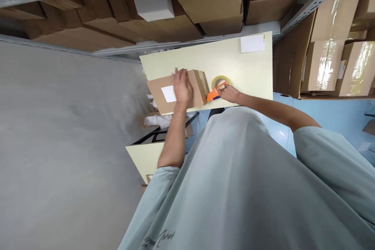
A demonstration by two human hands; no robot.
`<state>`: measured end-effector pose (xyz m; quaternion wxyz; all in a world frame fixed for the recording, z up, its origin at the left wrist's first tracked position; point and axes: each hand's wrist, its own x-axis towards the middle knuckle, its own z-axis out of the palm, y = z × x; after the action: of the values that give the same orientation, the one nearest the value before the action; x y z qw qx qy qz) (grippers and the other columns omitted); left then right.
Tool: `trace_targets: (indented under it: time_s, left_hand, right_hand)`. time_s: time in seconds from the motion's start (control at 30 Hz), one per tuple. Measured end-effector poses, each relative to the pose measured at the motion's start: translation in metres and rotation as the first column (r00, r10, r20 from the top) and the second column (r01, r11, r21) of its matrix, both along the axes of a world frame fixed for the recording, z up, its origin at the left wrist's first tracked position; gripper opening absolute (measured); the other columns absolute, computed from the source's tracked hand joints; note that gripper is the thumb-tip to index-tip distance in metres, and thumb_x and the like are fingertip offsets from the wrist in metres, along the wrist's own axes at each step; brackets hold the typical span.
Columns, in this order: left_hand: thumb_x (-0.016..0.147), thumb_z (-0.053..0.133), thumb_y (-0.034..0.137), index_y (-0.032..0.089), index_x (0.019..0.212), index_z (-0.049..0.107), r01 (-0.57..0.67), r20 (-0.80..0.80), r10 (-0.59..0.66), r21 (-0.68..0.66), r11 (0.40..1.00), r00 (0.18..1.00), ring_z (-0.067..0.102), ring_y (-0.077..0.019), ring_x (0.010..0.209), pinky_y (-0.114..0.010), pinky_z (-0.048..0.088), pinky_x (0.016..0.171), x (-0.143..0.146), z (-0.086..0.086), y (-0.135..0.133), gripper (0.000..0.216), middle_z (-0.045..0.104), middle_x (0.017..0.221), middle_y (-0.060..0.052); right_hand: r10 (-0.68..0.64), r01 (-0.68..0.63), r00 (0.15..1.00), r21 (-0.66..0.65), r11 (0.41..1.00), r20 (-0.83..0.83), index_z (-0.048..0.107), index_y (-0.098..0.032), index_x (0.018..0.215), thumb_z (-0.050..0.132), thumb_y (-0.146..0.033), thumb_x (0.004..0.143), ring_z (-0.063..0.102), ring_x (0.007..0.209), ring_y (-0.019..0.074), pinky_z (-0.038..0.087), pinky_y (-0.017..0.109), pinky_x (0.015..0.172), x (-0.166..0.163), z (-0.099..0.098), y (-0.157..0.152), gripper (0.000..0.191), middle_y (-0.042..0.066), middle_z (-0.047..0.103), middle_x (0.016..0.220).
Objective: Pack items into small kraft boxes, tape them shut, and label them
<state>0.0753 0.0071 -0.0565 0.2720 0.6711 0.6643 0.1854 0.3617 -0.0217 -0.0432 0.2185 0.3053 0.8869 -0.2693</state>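
Note:
A brown cardboard box [196, 90] lies on a pale yellow tabletop [249, 70], with a white label [168, 93] on its upper face and clear tape over its right end. My left hand [182, 88] rests on top of the box, fingers stretched out and slightly blurred. Just right of the box, my right hand [230, 93] is closed around the handle of an orange tape dispenser [213, 94] carrying a yellowish roll of tape [220, 79]. The dispenser's head is against or very close to the box's taped end; contact is hard to tell.
A white label sheet [252, 43] lies at the tabletop's far right. Beyond it, a metal shelf holds several cardboard boxes [211, 0] and a white box [152, 3]. More taped boxes [324, 66] stand in a large carton on the right. A grey wall [73, 136] is at left.

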Motion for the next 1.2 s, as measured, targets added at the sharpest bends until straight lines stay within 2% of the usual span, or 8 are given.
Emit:
trace_targets:
  time_s: [0.17, 0.37, 0.53, 0.7, 0.8, 0.93, 1.07, 1.2]
  left_hand:
    - [0.122, 0.033, 0.055, 0.018, 0.151, 0.062, -0.080, 0.068, 0.076, 0.058, 0.995, 0.995, 0.027, -0.0279, 0.182, -0.058, 0.012, 0.153, 0.078, -0.014, -0.044, 0.056, 0.060, 0.170, -0.023]
    - [0.118, 0.032, 0.052, 0.027, 0.145, 0.069, 0.037, 0.087, -0.034, -0.031, 0.999, 0.996, 0.036, -0.0257, 0.179, -0.056, 0.016, 0.152, 0.067, -0.017, -0.072, 0.051, 0.068, 0.163, -0.017]
    - [0.118, 0.037, 0.050, 0.025, 0.146, 0.067, 0.065, 0.071, -0.062, -0.039, 0.997, 0.996, 0.034, -0.0262, 0.180, -0.057, 0.013, 0.153, 0.063, -0.015, -0.071, 0.048, 0.065, 0.167, -0.018]
    - [0.117, 0.045, 0.052, 0.025, 0.143, 0.067, 0.068, 0.071, -0.064, -0.058, 0.996, 0.995, 0.034, -0.0262, 0.179, -0.057, 0.014, 0.153, 0.069, -0.009, -0.070, 0.044, 0.065, 0.166, -0.018]
    - [0.118, 0.045, 0.049, 0.021, 0.141, 0.068, 0.100, 0.089, -0.094, -0.069, 0.993, 0.992, 0.038, -0.0269, 0.178, -0.059, 0.016, 0.153, 0.071, -0.005, -0.072, 0.043, 0.068, 0.163, -0.020]
    - [0.117, 0.047, 0.041, 0.023, 0.137, 0.071, 0.152, 0.114, -0.139, -0.108, 0.982, 0.984, 0.046, -0.0272, 0.174, -0.063, 0.021, 0.151, 0.070, -0.006, -0.081, 0.036, 0.073, 0.157, -0.017]
    - [0.121, 0.045, 0.041, 0.022, 0.134, 0.071, 0.231, 0.122, -0.220, -0.083, 0.969, 0.968, 0.047, -0.0253, 0.173, -0.059, 0.021, 0.152, 0.067, -0.013, -0.089, 0.035, 0.073, 0.156, -0.017]
    - [0.123, 0.042, 0.044, 0.020, 0.134, 0.071, 0.272, 0.124, -0.267, -0.031, 0.962, 0.956, 0.048, -0.0263, 0.173, -0.059, 0.023, 0.152, 0.066, -0.021, -0.088, 0.039, 0.073, 0.155, -0.020]
  right_hand:
    - [0.029, -0.027, 0.998, 0.044, 0.999, -0.058, 0.065, 0.002, 0.154, 0.035, 0.001, 0.102, 0.084, 0.105, 0.0299, 0.053, 0.051, 0.121, -0.029, 0.000, -0.036, 0.060, 0.023, 0.086, 0.120]
    - [0.012, -0.016, 0.991, -0.023, 1.000, -0.134, 0.059, -0.002, 0.161, 0.034, -0.003, 0.107, 0.081, 0.101, 0.0256, 0.054, 0.044, 0.119, -0.022, -0.012, -0.054, 0.060, 0.019, 0.087, 0.120]
    - [-0.158, 0.156, 0.986, -0.036, 0.987, -0.052, 0.059, 0.004, 0.157, 0.037, 0.001, 0.101, 0.084, 0.109, 0.0270, 0.053, 0.048, 0.122, 0.067, -0.014, -0.041, 0.060, 0.027, 0.086, 0.123]
    - [-0.348, 0.346, 0.937, 0.063, 0.936, 0.026, 0.058, 0.007, 0.152, 0.037, -0.003, 0.106, 0.085, 0.118, 0.0337, 0.048, 0.060, 0.129, 0.151, -0.016, 0.028, 0.051, 0.027, 0.085, 0.118]
    - [-0.507, 0.514, 0.851, 0.022, 0.858, -0.138, 0.062, 0.006, 0.142, 0.029, -0.011, 0.116, 0.084, 0.127, 0.0325, 0.043, 0.058, 0.133, 0.137, -0.026, 0.067, 0.045, 0.024, 0.086, 0.115]
    - [-0.408, 0.423, 0.899, 0.081, 0.902, -0.156, 0.062, 0.012, 0.136, 0.023, -0.011, 0.114, 0.083, 0.127, 0.0315, 0.044, 0.054, 0.132, 0.088, -0.033, 0.091, 0.050, 0.029, 0.086, 0.118]
    - [-0.333, 0.347, 0.935, 0.114, 0.931, -0.125, 0.061, 0.007, 0.143, 0.045, -0.023, 0.112, 0.077, 0.138, 0.0369, 0.043, 0.057, 0.133, 0.067, -0.020, 0.090, 0.046, 0.029, 0.084, 0.132]
    - [-0.376, 0.378, 0.926, 0.059, 0.924, -0.036, 0.064, 0.005, 0.149, 0.049, -0.021, 0.111, 0.073, 0.145, 0.0403, 0.037, 0.060, 0.136, 0.049, 0.004, 0.084, 0.049, 0.032, 0.079, 0.144]
